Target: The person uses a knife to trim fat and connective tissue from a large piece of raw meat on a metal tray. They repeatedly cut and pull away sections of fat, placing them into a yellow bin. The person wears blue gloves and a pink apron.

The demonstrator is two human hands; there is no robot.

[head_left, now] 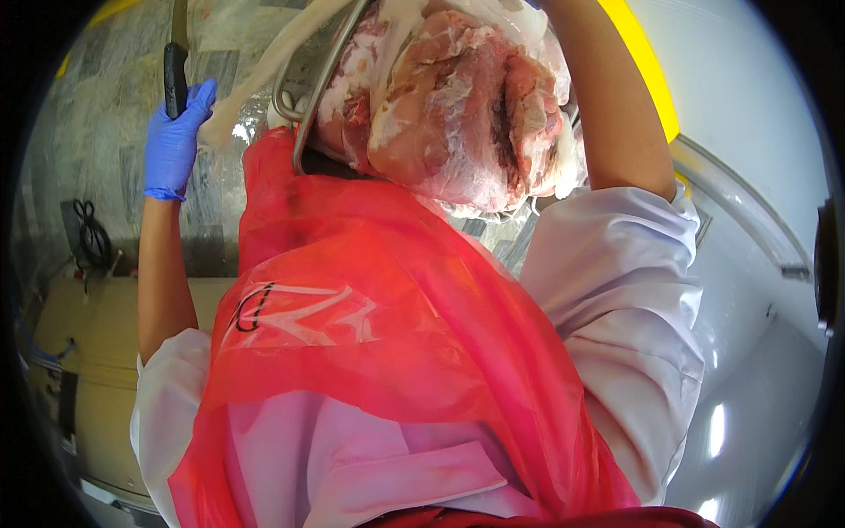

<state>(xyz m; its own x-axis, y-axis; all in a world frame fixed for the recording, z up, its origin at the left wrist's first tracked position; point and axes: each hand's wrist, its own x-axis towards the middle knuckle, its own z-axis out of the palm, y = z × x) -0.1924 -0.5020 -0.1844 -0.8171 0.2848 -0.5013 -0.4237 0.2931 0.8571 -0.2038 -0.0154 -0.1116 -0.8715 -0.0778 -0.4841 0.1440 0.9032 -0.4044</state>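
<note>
My left hand (173, 151), in a blue glove, is closed around the lower end of a knife's black handle (175, 79). The knife blade (180, 22) points up and runs off the top edge. To the right of it, at top centre, lies a large piece of raw meat (449, 110), pink and red with white fat and a dark cleft on its right side. A bent metal bar (324, 97) runs along the meat's left side. My right forearm (620, 106) reaches up past the meat's right side, and the hand is cut off by the top edge.
A pale strip (277, 57) stretches slantwise between the knife and the metal bar. Black cable (91, 236) hangs coiled at far left, above a beige surface (114, 339). On the right stand a yellow edge (647, 66) and a metal rail (744, 207). My red plastic apron (370, 290) touches the bar.
</note>
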